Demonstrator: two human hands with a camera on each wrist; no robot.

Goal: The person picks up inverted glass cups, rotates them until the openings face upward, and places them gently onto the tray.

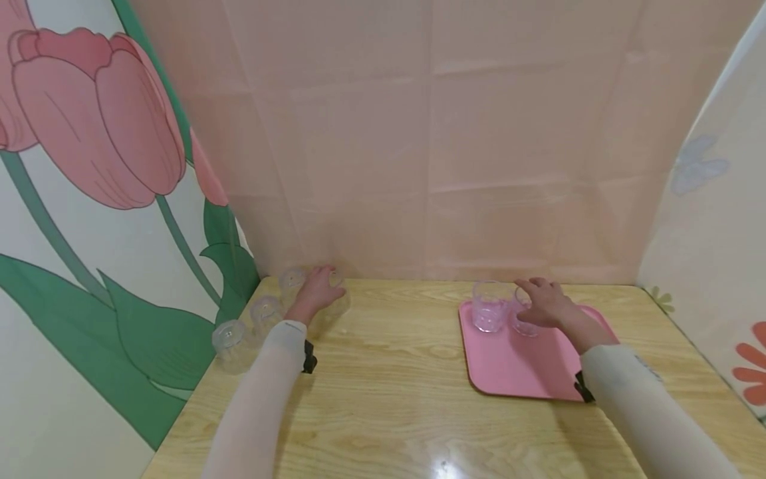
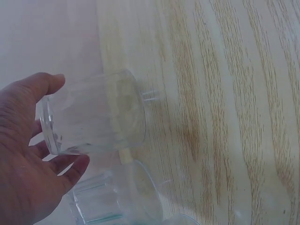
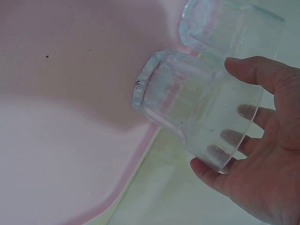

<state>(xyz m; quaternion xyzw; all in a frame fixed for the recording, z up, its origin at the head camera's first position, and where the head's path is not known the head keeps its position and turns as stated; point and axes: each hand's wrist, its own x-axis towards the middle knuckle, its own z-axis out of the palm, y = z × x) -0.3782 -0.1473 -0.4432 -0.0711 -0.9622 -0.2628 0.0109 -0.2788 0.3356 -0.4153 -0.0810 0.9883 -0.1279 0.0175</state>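
At the back left of the table, my left hand (image 1: 320,293) curves over an upside-down clear glass (image 1: 341,304). The left wrist view puts thumb and fingers on opposite sides of its base, while its rim meets the wood. On the pink tray (image 1: 514,372), my right hand (image 1: 544,305) holds a clear glass (image 1: 525,326) near its rim from above. This one stands upright; in the right wrist view several fingertips show through its wall (image 3: 206,117). Another upright glass (image 1: 488,310) stands close beside it on the tray.
More upside-down glasses line the table's left side: one at the front (image 1: 232,342), one mid-row (image 1: 266,313), and one at the back (image 1: 291,279) beside my left hand. A pink backdrop (image 1: 383,166) rises behind the wooden table (image 1: 389,392). Flower-printed walls flank both sides.
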